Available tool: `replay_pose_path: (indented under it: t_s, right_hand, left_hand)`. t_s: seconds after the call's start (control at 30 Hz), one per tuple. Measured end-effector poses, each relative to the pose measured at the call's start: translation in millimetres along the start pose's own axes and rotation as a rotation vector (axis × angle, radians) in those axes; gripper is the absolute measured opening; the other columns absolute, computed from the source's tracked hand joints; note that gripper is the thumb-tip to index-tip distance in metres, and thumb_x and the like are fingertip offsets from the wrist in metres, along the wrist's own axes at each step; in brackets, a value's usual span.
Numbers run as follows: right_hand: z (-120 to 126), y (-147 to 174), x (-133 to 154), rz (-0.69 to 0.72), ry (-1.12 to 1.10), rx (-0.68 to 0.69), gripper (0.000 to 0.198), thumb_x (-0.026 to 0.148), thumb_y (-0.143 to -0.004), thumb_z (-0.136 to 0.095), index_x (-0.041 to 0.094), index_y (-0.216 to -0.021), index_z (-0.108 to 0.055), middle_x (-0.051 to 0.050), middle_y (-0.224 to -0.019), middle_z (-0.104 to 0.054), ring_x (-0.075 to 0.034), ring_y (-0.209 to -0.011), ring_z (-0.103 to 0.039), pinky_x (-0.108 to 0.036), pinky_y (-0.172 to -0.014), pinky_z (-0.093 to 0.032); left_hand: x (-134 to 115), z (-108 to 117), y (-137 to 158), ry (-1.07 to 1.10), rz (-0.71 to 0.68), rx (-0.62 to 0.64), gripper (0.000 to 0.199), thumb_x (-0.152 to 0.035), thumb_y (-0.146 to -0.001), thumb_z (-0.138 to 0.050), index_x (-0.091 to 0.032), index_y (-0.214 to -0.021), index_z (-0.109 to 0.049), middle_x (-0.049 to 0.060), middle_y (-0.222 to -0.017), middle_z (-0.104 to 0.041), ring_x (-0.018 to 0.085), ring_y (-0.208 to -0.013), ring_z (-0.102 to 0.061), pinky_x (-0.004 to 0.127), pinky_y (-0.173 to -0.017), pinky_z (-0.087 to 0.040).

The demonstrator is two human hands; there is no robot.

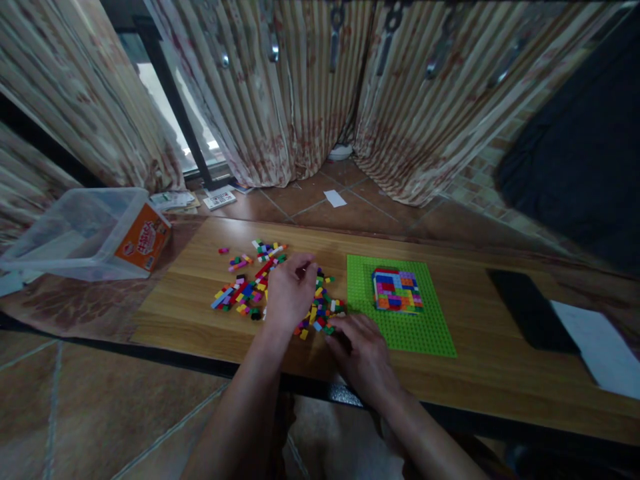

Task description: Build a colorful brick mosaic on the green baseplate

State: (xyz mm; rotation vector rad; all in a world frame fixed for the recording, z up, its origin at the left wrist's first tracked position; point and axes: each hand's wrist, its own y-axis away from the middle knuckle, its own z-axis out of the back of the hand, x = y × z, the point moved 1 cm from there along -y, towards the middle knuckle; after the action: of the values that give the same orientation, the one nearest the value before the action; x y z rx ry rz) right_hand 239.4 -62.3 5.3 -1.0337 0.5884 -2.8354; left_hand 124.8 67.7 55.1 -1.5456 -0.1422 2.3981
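Note:
Several small coloured bricks (245, 288) lie scattered on a low wooden table (480, 360). My left hand (290, 290) rests palm down over the middle of the pile, fingertips bent at a few bricks; whether it pinches one I cannot tell. My right hand (363, 353) lies at the pile's near right edge, fingertips touching bricks there. To the right sits a green baseplate (425, 327) with a flat multicoloured block of bricks (397, 290) built on it.
A clear plastic tub (85, 233) with an orange label stands on the left, beyond the table's end. A black phone (530, 307) and a white sheet (600, 347) lie at the right. Striped curtains (300, 87) hang behind, over tiled floor.

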Motion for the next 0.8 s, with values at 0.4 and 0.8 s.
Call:
replay_pose_path:
  t_s: [0.4,0.8]
  right_hand:
    - [24.6,-3.1,-15.7,-0.276,-0.208,-0.131,0.015,0.031,-0.087,-0.06,0.024,-0.098,-0.067,-0.003,-0.09,-0.068,-0.02,-0.087,-0.063,-0.035,-0.08,-0.05]
    - [29.6,-5.1,-26.0,-0.273,0.069,-0.099,0.016,0.023,-0.086,-0.056,0.02,-0.098,-0.067,-0.007,-0.09,-0.068,-0.024,-0.087,-0.061,-0.039,-0.079,-0.048]
  left_hand:
    - [4.7,-4.4,1.5,-0.015,0.008,0.083,0.02,-0.023,-0.085,-0.056,-0.015,-0.095,-0.071,0.006,-0.088,-0.074,0.016,-0.077,-0.067,0.027,-0.073,-0.053]
    - [-10.0,-7.4,18.5,-0.381,-0.313,0.764,0.018,-0.015,-0.075,-0.061,-0.019,-0.089,-0.072,0.004,-0.088,-0.07,0.02,-0.085,-0.064,0.03,-0.077,-0.049]
